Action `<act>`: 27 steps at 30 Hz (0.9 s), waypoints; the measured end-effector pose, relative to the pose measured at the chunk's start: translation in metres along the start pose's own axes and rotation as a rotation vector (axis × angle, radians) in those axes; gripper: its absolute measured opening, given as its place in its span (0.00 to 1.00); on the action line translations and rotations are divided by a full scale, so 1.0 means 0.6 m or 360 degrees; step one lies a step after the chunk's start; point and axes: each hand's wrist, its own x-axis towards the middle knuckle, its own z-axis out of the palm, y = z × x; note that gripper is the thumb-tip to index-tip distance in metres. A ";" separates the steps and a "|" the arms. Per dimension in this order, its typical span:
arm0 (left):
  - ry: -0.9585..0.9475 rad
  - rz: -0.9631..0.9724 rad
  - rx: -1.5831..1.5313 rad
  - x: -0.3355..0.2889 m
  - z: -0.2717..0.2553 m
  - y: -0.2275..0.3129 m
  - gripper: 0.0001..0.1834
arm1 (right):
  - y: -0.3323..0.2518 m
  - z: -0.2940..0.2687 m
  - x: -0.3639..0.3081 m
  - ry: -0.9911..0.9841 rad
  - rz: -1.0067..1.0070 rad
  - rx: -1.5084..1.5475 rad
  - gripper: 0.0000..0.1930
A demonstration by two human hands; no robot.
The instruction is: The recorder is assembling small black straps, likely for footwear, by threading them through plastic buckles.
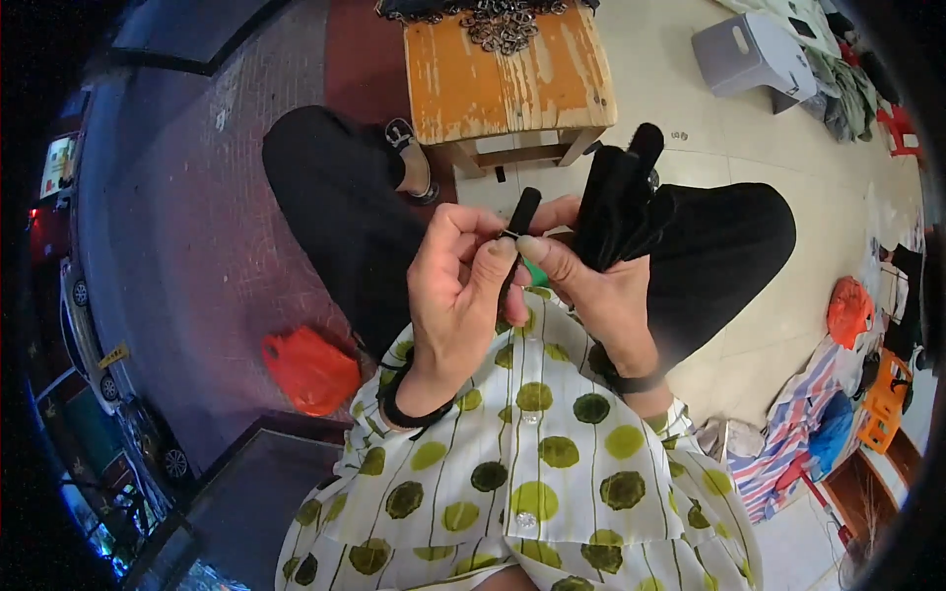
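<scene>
At 9 o'clock, near the rim: silver car [79,340]; below, toward 8 o'clock, dark car [148,440]. Closer in at 8 o'clock: red plastic bag [312,371], crumpled, on the ground. At 10 o'clock: bent left leg [330,187] in black trousers. At 11 o'clock: sandaled foot [424,177], beside the leg of a low wooden stand.

Just left of centre: left hand [455,286], thumb and fingers pinched on a narrow black strap [527,207]; black wristband [399,409] below. At 12 o'clock: worn orange-brown wooden tabletop [468,94], bearing at its far side a heap of metal rings [505,28]. Strap located near centre, between both hands, tilted, blunt end pointing to 1 o'clock. At the pinch: small thin metal piece [509,234], partly covered by fingertips; exact form not discernible.

Right of centre: right hand [603,291], thumb tip at the same strap, also gripping a bundle of black fabric strips [603,212] at 2 o'clock. Between 1 and 2 o'clock, farther out: grey plastic stool [744,59], on pale floor tiles [734,148]. Between 3 and 4 o'clock: striped sheet [788,409], rumpled. At 3 o'clock, near the rim: second red bag [849,313]; below, orange plastic article [884,404], kind unclear.
</scene>
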 end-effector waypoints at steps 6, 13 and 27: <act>-0.0045 0.0048 -0.0027 0.000 -0.001 0.002 0.09 | 0.013 -0.008 0.001 -0.0064 -0.0283 -0.0165 0.08; -0.0006 -0.0034 -0.0006 -0.003 0.012 0.018 0.05 | 0.021 -0.002 0.001 0.0062 -0.0348 -0.0193 0.08; -0.0064 -0.0179 0.0144 0.001 -0.008 0.014 0.08 | 0.018 -0.014 0.004 -0.0019 0.0016 0.0039 0.10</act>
